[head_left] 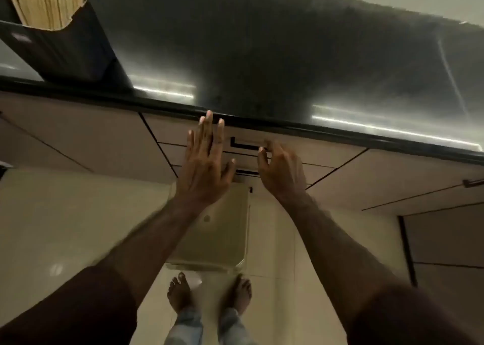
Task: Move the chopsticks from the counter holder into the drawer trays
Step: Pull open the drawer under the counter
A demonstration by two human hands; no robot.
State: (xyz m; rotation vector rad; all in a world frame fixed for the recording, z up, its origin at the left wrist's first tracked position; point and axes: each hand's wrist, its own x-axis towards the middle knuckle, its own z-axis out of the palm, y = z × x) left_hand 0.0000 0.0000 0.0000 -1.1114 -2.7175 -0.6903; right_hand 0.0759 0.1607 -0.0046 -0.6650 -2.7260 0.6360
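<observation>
Two bare forearms in dark short sleeves reach forward from the bottom of the frame toward a bank of closed beige drawer fronts beneath a glossy black countertop (262,43). At left, the person's left hand (205,166) is spread flat with fingers extended and empty, its fingertips reaching the counter's front edge at the upper drawer front (172,127). At right, the right hand (281,170) is loosely curled and also empty, its fingertips at the right end of a black bar handle (242,145) on that drawer; motion blur makes it impossible to tell whether they touch the handle. A second dark handle (246,172) shows between the two hands on the drawer front below. Far off at the upper left, a bundle of pale wooden chopsticks (49,2) stands in a dark rectangular holder (65,49) on the counter, well apart from both hands. Below the hands, a clear yellowish rectangular plastic container (222,234) sits on the pale tiled floor (65,227) against the cabinet base, just ahead of two bare feet (180,292) and light blue jean cuffs.
</observation>
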